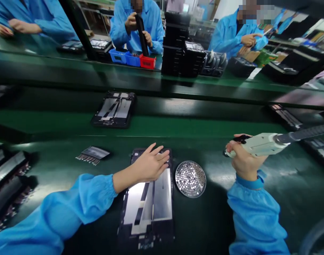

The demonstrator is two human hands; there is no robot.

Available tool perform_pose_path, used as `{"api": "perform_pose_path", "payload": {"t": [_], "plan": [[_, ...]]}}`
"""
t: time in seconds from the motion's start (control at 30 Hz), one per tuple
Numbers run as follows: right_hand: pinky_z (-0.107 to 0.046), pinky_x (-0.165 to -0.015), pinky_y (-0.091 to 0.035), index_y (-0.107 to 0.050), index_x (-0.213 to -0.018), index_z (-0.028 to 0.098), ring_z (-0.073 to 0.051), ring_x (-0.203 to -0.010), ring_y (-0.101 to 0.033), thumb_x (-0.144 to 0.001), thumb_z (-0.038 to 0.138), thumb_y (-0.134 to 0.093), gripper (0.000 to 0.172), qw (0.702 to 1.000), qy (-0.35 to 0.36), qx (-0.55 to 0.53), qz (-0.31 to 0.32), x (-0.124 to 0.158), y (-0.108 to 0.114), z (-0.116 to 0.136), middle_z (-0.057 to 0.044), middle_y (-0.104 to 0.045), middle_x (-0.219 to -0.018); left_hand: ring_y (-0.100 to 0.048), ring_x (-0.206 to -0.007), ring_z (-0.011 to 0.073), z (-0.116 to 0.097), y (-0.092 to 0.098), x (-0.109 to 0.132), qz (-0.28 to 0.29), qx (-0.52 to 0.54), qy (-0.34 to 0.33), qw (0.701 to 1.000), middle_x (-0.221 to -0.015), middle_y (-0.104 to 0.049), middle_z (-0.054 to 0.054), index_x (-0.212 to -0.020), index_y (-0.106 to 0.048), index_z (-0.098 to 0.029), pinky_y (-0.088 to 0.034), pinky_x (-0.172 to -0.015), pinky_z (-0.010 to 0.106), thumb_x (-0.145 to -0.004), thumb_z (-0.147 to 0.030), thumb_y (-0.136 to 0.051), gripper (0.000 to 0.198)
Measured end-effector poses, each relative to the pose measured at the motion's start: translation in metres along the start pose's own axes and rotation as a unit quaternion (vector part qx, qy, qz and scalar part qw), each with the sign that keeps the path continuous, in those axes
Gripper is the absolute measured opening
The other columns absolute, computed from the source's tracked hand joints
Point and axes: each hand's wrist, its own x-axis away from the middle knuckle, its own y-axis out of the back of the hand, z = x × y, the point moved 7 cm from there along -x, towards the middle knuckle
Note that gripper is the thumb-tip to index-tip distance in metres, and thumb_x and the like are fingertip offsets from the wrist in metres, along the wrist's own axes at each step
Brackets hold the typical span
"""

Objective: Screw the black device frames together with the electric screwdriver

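Closest to you, your left hand (150, 163), coming out of a gathered blue sleeve (58, 216), lies flat with its fingers spread on the upper end of a black phone frame (147, 209). It rests there without clamping. The frame sits on the dark green belt (58, 122) straight ahead of you, with its silver metal plates facing up. Your right hand (244, 159) is closed around the body of a pale green electric screwdriver (257, 145), whose tip points left and whose dark cable (308, 134) runs off the right edge of the view. Your 2 hands are well apart, with a round metal dish of small screws (190, 179) between them, just beside the frame's right edge. Left of the frame lies a small comb-like bundle of metal strips (93, 154), and a pile of dark parts (5, 177) sits at the far left. Farther up the belt lies a 2nd black frame (114, 109). Beyond the raised bench edge, a co-worker (137, 28) holds a long black bar (141, 35) upright above blue and red bins (132, 59), beside tall stacks of black trays (176, 42), while another co-worker (238, 35) works to the right.
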Motion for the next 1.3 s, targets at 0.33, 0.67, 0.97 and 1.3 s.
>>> {"api": "perform_pose_path", "payload": {"t": [0.33,0.67,0.97,1.3], "plan": [[-0.031,-0.049,-0.046,-0.060,-0.084,0.021,-0.013,-0.042,-0.051,-0.067,0.016,-0.069,0.019,0.997,0.009,-0.056,0.058,0.019,-0.016,0.028,0.008,-0.054,-0.050,-0.060,-0.125,0.0452,-0.025,0.004,0.028,0.002,0.040,-0.019,0.999,-0.148,-0.055,0.020,-0.134,-0.065,-0.016,-0.049,-0.103,0.060,-0.084,-0.045,-0.071,0.058],[-0.035,-0.060,-0.052,-0.066,-0.098,0.023,-0.013,-0.049,-0.057,-0.078,0.014,-0.064,0.022,0.958,-0.052,-0.166,0.229,0.091,-0.079,0.041,0.007,-0.058,-0.056,-0.069,-0.110,0.0348,-0.057,0.003,0.052,-0.050,-0.032,-0.044,0.997,-0.134,-0.064,0.025,-0.124,-0.068,-0.010,-0.057,-0.093,0.047,-0.086,-0.043,-0.077,0.050],[-0.032,-0.057,-0.048,-0.063,-0.097,0.023,-0.013,-0.047,-0.052,-0.078,0.015,-0.063,0.020,0.962,-0.072,-0.135,0.226,0.096,-0.089,0.021,0.009,-0.053,-0.054,-0.069,-0.098,0.0369,-0.057,0.010,0.052,-0.038,-0.045,0.024,0.998,-0.110,-0.072,0.020,-0.135,-0.064,-0.018,-0.057,-0.077,0.048,-0.092,-0.052,-0.066,0.055],[-0.031,-0.056,-0.050,-0.067,-0.097,0.023,-0.012,-0.047,-0.052,-0.077,0.010,-0.061,0.025,0.955,-0.080,-0.163,0.234,0.095,-0.094,0.015,0.008,-0.054,-0.053,-0.065,-0.103,0.0395,-0.060,0.005,0.057,-0.020,-0.066,0.069,0.995,-0.119,-0.069,0.022,-0.140,-0.061,-0.024,-0.052,-0.081,0.052,-0.093,-0.055,-0.063,0.056]]}}
